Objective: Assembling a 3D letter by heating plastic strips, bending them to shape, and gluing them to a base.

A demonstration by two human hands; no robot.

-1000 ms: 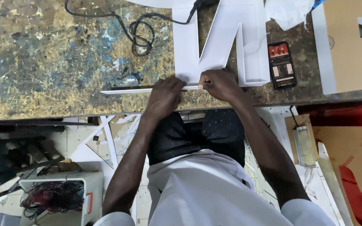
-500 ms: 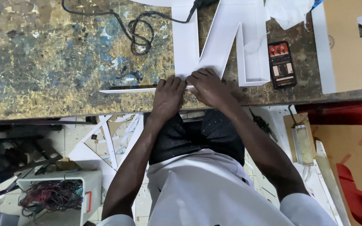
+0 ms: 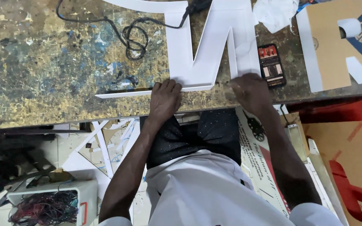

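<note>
A large white channel letter (image 3: 214, 46) with raised side walls lies on a paint-stained workbench (image 3: 42, 62). A long white strip (image 3: 126, 93) runs along the letter's near edge and sticks out to the left. My left hand (image 3: 164, 100) presses fingers-down on that strip at the letter's lower left corner. My right hand (image 3: 251, 91) rests loosely curled on the letter's lower right leg, next to a phone (image 3: 271, 65). Whether the right hand holds something small is not visible.
A black cable (image 3: 126, 31) coils on the bench behind the letter. A cardboard sheet (image 3: 340, 42) with white cut-out letters lies at the right. Below the bench are white offcuts (image 3: 101, 142), a white box of wires (image 3: 47, 205) and red-printed cardboard (image 3: 348, 167).
My right hand has moved away from my left hand to the right, onto the letter's right leg. My left hand stays on the strip.
</note>
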